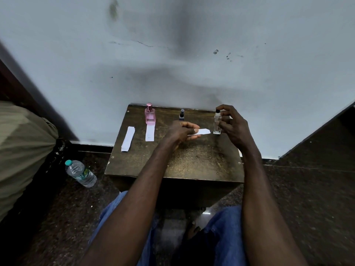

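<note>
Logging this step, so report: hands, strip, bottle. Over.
Left hand pinches paper strip. Right hand grips clear bottle, forefinger over cap, bottle upright. Strip tip beside bottle, nothing between.

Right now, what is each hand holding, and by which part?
The left hand pinches a paper strip by one end. The right hand curls round the clear bottle, forefinger over its cap, thumb at its side.

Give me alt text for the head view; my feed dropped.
The left hand pinches a paper strip beside a small clear bottle, which the right hand holds upright on a wooden table. A pink bottle and a dark bottle stand by the wall, and a stack of strips lies at the left.
</note>
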